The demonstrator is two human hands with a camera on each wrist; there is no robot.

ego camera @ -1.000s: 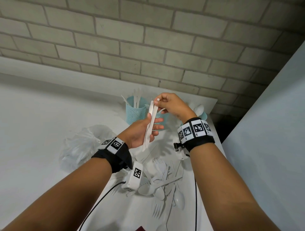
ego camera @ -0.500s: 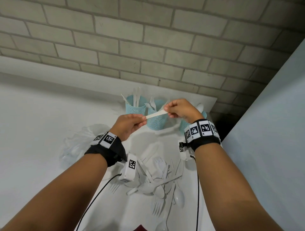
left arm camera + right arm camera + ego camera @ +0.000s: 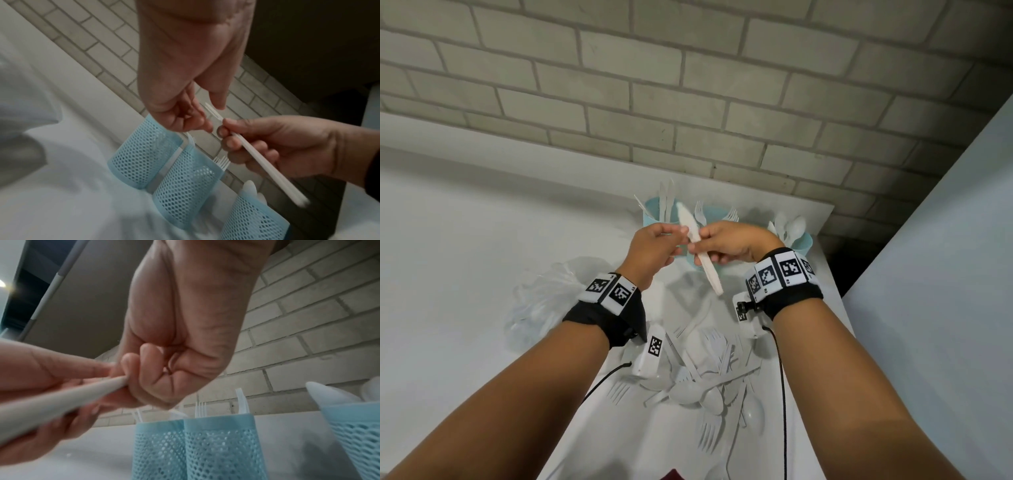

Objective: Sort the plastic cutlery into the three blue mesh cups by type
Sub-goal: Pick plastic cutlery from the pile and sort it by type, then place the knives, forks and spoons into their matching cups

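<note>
Both hands meet above the table in front of the cups. My right hand (image 3: 709,245) grips two white plastic knives (image 3: 707,267) that lie flat together, blades tilted up and away, handles pointing down toward me. My left hand (image 3: 671,241) pinches the same knives (image 3: 265,167) near the blades with its fingertips. Three blue mesh cups stand by the wall: the left cup (image 3: 652,212) holds knives, the middle cup (image 3: 714,214) forks, the right cup (image 3: 804,241) spoons. The hands partly hide the left and middle cups.
A loose pile of white forks, spoons and knives (image 3: 709,380) lies on the white table (image 3: 465,274) under my wrists. A crumpled clear plastic bag (image 3: 541,301) sits left of it. A brick wall rises behind the cups, and the table edge drops off at the right.
The knives stood upright in my left hand, then lay level between both hands, and now tilt blades-up. Both hands have risen and moved closer to the cups.
</note>
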